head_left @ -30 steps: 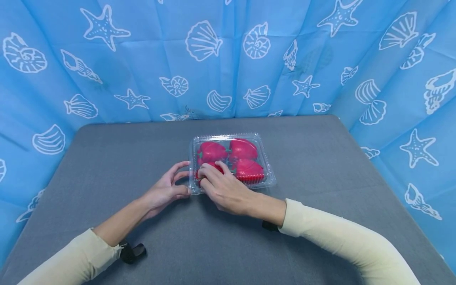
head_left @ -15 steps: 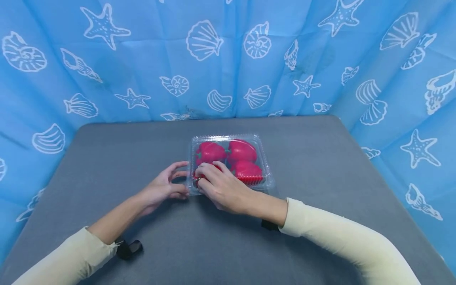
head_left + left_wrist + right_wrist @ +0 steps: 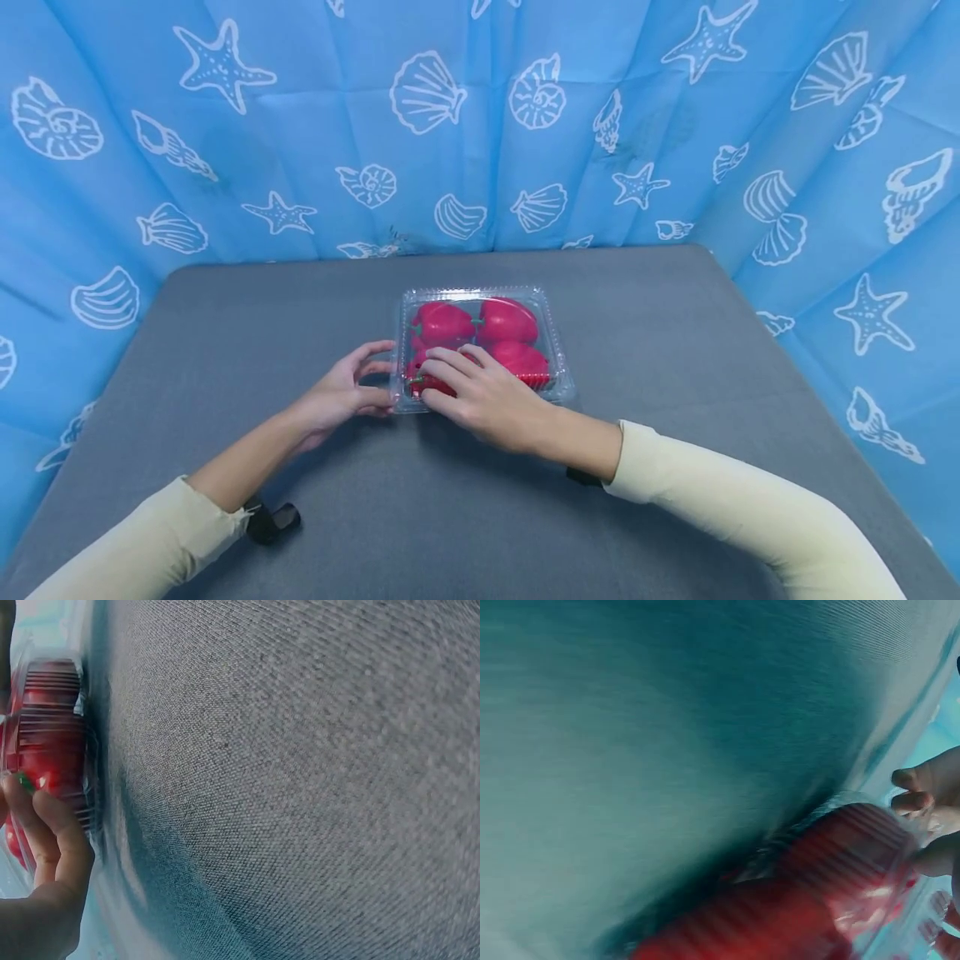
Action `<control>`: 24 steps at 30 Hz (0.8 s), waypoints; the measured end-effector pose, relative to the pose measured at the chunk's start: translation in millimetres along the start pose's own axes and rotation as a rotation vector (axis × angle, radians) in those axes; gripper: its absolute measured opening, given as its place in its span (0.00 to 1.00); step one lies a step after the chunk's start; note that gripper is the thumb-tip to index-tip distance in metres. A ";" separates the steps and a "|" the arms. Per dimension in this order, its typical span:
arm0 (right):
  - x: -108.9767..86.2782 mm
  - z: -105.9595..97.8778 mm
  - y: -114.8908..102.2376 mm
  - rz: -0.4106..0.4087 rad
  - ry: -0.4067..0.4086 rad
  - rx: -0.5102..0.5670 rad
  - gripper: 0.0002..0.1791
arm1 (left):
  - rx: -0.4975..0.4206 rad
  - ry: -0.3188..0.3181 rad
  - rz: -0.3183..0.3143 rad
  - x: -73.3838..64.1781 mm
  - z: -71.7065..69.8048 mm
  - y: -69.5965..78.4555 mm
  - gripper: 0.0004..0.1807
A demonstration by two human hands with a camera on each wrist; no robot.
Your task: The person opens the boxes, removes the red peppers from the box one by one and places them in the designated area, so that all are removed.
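A clear plastic box [image 3: 562,367] with several red bell peppers, such as the back right pepper [image 3: 507,320], sits on the grey table. My left hand [image 3: 341,398] rests its spread fingertips and thumb against the box's left side. Over the box's front left corner lies my right hand [image 3: 495,404], its thumb and fingers apart, touching around the front left pepper [image 3: 433,384]. In the left wrist view, the right fingertips stand close to a green stem [image 3: 26,782]. Whether a lid lies between fingers and pepper, I cannot tell. The right wrist view is blurred around the peppers [image 3: 840,862].
A grey cloth-covered table [image 3: 300,317] extends around the box. Behind and beside it hangs a blue curtain [image 3: 495,142] with white shells and starfish. A black wrist strap [image 3: 272,523] hangs under the left forearm.
My right fingers have straightened and spread over the front left pepper, and that wrist has shifted slightly right. The left hand keeps to the box's left side; the box has moved slightly left.
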State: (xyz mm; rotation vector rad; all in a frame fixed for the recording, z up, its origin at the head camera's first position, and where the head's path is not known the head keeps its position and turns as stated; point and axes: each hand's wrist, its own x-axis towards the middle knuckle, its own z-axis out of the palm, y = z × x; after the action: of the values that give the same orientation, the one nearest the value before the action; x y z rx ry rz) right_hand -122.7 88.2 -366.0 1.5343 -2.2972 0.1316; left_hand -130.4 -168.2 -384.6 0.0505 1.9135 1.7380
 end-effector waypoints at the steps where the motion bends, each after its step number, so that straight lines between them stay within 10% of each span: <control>1: -3.0 -1.1 1.0 0.000 -0.001 -0.002 0.34 | 0.001 -0.002 0.001 -0.2 0.0 -0.2 0.44; 10: -34.4 -10.3 12.9 0.006 0.016 -0.063 0.44 | 0.002 -0.015 0.016 -1.6 0.4 -0.3 0.44; 24: -73.2 -13.8 30.0 0.076 0.145 -0.097 0.34 | -0.139 -0.040 0.064 0.0 6.0 -2.7 0.42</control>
State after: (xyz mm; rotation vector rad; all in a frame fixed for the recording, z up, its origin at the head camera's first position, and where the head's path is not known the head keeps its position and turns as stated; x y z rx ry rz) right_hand -121.8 167.9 -375.4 1.3451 -2.2147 0.1449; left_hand -127.0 -163.1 -387.2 0.0953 1.7758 1.8931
